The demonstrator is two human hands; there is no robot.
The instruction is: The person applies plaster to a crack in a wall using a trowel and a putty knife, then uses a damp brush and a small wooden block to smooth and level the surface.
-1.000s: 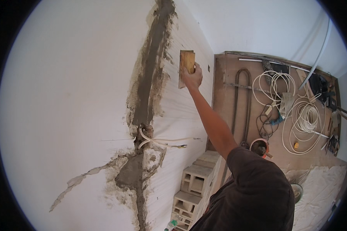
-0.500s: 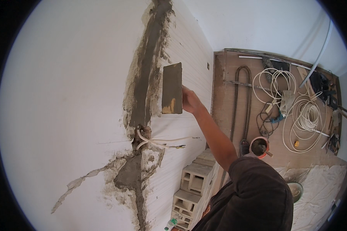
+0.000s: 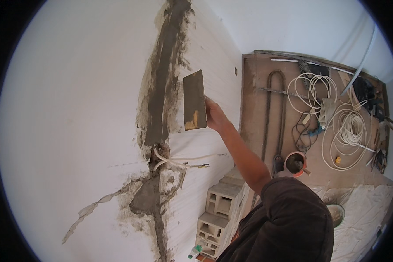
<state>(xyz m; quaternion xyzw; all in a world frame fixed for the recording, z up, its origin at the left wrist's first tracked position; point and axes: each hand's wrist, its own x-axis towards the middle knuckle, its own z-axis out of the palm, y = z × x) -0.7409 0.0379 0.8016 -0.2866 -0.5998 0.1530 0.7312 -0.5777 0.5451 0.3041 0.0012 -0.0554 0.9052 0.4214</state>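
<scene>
Wooden float point(image 3: 194, 100) held up beside a grey mortar strip point(image 3: 161, 96)

From where I stand, the person's right hand point(image 3: 215, 115) grips the float from behind, at its right edge. The fingers look closed on it, but the board hides most of them, so I can't tell exactly how they wrap. The left hand is out of sight; I can't tell how its fingers stand.

The float's broad face is coated in grey mortar, with a yellowish bare patch near the bottom. It stands nearly upright, just right of the mortar strip running up the white wall point(image 3: 83, 109). Whether an edge touches the wall, I can't tell.

Below it, pale cables point(image 3: 177, 162) poke out of a rough hole, and hollow blocks point(image 3: 220, 201) are stacked at the wall's foot, a plastic bottle point(image 3: 195, 251) near them.

Over on the brown floor point(image 3: 253, 109), an orange bucket point(image 3: 305, 165) holds something grey. Beyond it lie a blue tool point(image 3: 317, 130) and a coil of white cable point(image 3: 352, 126); a pale sheet point(image 3: 362, 209) spreads nearer.
</scene>
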